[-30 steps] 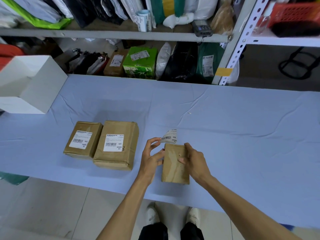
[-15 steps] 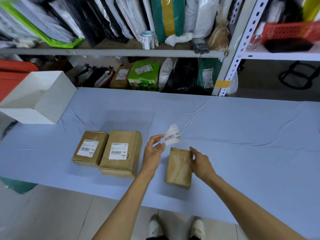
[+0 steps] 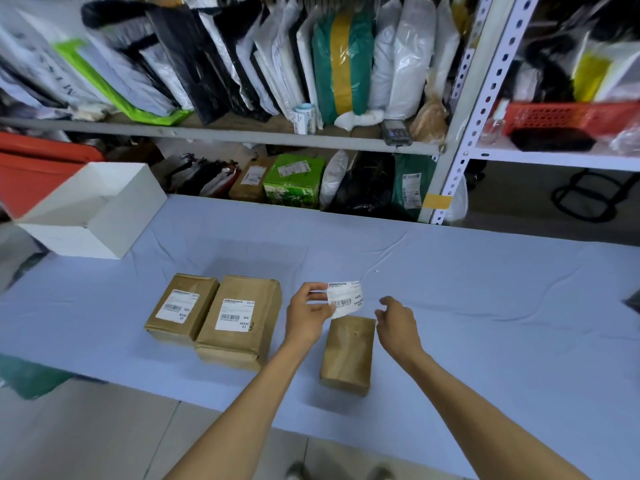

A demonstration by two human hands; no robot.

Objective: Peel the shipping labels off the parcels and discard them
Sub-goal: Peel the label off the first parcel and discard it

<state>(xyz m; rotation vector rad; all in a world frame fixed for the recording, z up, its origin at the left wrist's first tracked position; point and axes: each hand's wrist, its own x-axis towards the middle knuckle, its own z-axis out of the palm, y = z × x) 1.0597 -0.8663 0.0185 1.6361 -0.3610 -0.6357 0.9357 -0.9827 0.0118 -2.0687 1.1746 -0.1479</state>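
While pinching a peeled label (image 3: pixel 344 297) by its left edge between thumb and fingers, holds it up in the left hand (image 3: pixel 310 318) above the blue table (image 3: pixel 485 306). Printed side and barcode turned toward the camera, lower edge curling. Clamped on that label alone, touching no parcel.

Just right of the label, hovers with the right hand (image 3: pixel 396 323) over the far right corner of the bare parcel (image 3: pixel 348 355). Fingers loosely curled and apart, gripping nothing. Cannot tell whether touching that parcel or just clear of it.

Below and between both hands, near the table's front edge: that bare parcel, brown, lying flat, with nothing stuck on its top face.

Left of the left forearm, side by side and touching: mid parcel (image 3: pixel 256 299) and left parcel (image 3: pixel 194 284), both brown, both lying flat. On top of each, a white sticker with barcode: mid sticker (image 3: pixel 235 315) and left sticker (image 3: pixel 176 306), both fully stuck down.

At the table's far left corner, well apart from the parcels: a white box (image 3: pixel 114 216), open on top.

Behind the table, a shelf (image 3: pixel 221 131) packed with upright mailer bags in black, white and green. On its board, a label roll (image 3: pixel 304 117) and, further right, a scanner (image 3: pixel 394 133). Beneath it, a green box (image 3: pixel 294 183) among other packages. On the rack at right, a red basket (image 3: pixel 568 117).
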